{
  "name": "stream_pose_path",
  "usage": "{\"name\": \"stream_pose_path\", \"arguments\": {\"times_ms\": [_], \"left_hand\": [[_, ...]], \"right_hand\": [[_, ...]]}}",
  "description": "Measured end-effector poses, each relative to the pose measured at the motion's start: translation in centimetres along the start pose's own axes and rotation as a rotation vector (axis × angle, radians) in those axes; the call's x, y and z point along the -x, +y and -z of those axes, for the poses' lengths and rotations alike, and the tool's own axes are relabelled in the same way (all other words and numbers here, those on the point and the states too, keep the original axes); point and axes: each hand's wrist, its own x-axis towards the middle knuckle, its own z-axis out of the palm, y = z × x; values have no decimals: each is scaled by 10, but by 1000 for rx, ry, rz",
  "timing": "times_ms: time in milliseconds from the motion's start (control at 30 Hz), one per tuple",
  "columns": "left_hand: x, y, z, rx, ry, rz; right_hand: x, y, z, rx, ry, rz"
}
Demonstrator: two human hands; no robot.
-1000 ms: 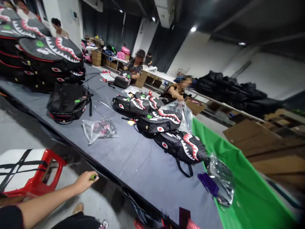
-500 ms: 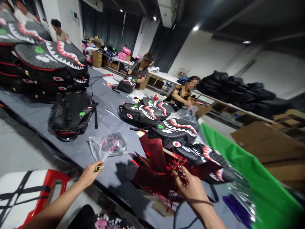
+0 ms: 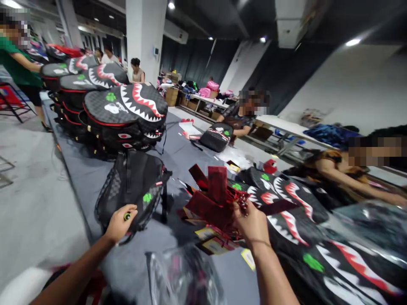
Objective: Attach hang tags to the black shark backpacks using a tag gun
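My right hand [image 3: 251,222] is closed around the gathered red strings of a bunch of hang tags [image 3: 208,207]. Dark red and yellow-edged cards fan out to the left of the fist. My left hand [image 3: 122,222], with a green and yellow ring on a finger, is curled over the near end of a black checkered backpack [image 3: 130,182]. That backpack lies with its straps up and bears a green patch; my hand hides part of its near edge. A clear plastic bag [image 3: 187,275] with dark and pink contents lies close to me, between my forearms.
Stacked shark-mouth backpacks [image 3: 127,103] rise at the far left of the grey table [image 3: 178,127]. More shark-mouth backpacks [image 3: 292,224] lie to the right, beside clear plastic [image 3: 375,224]. Two people sit across the table; one handles a backpack [image 3: 217,136]. Another person in green [image 3: 12,59] stands at the left.
My left hand has let go of the plastic bag and moved to the backpack. The bag now lies nearer me. My right hand still holds the tags, and the view has swung left.
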Motion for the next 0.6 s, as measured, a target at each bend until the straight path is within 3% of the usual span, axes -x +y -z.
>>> {"name": "stream_pose_path", "arguments": {"times_ms": [133,267,467,600], "left_hand": [[-95,-46,-10,-112,22,-214],[-154,-86,-17,-111,8,-277],[-178,-133,-48,-230,-104,-201],[-177,-150,-63,-363,-145,-242]], "right_hand": [[-85,-48,-71,69,-24,-51],[-180,-78,-111,-1,13,-132],[-306,-97,-145,-208,15,-153],[-364,-97,-194,-269,46,-147]]}}
